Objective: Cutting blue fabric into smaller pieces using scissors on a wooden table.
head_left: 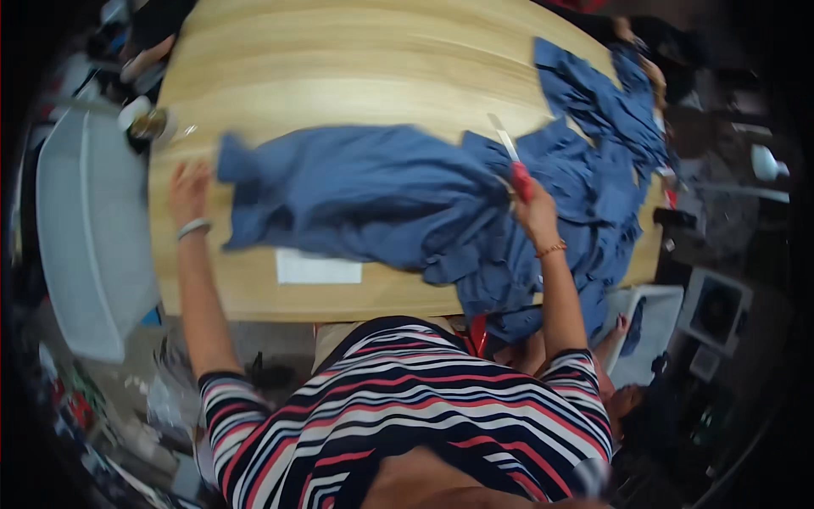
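The right hand (536, 214), with an orange-toned bracelet at its wrist, is closed around the red handle of a cutting tool (521, 180). The tool's pale blade points up and away to the left; whether it is a knife or a closed pair of scissors I cannot tell. This hand is over the blue cloth, near the middle of the pile.

The left hand (190, 193), with a pale bracelet, is blurred, over the left part of the table (339, 34). It looks released, with nothing visible in it, and a strip of bare wood separates it from the cloth.

Between the two hands spreads a long piece of blue cloth (356, 191), its left end blurred and its right end bunched toward the right hand. Beyond that hand more blue cloth (602, 182) is heaped in folds, reaching toward the table's right side and hanging over the near edge. A white sheet (319, 266) lies at the near side, its far edge beside or under the long piece.

Farther out, at the far right, a co-worker's hand (653, 76) is at another part of the blue cloth. At the far left is another person's forearm (148, 61). A small amber-and-white roll or jar (151, 124) is by the left edge of the table, with a long white tub (97, 229) outside it. Lower right, a white bin (657, 318) has dark blue cloth (632, 329) in it.
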The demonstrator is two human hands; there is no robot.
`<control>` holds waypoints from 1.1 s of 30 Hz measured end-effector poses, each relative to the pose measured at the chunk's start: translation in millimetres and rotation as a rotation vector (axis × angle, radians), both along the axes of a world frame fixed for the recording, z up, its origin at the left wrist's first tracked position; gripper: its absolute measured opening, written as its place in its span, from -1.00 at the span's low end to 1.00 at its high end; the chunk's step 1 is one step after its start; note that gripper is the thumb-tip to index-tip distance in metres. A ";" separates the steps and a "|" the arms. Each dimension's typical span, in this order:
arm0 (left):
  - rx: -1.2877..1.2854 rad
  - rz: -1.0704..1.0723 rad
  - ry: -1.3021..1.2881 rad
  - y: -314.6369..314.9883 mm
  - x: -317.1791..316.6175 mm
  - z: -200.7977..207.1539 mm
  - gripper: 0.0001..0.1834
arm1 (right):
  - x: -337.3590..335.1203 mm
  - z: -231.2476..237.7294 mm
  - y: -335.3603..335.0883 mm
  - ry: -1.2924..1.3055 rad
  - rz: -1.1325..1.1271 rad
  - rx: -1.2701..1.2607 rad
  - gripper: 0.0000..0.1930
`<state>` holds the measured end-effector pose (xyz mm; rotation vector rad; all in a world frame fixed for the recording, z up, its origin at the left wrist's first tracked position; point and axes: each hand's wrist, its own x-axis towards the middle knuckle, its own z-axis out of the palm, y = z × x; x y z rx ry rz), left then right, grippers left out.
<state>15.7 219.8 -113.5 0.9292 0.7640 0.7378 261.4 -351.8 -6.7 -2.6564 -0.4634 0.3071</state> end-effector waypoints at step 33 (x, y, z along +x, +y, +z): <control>1.434 -0.722 0.670 -185.9 76.6 -40.9 -0.25 | -37.0 2.1 231.9 0.149 0.641 -0.225 -0.73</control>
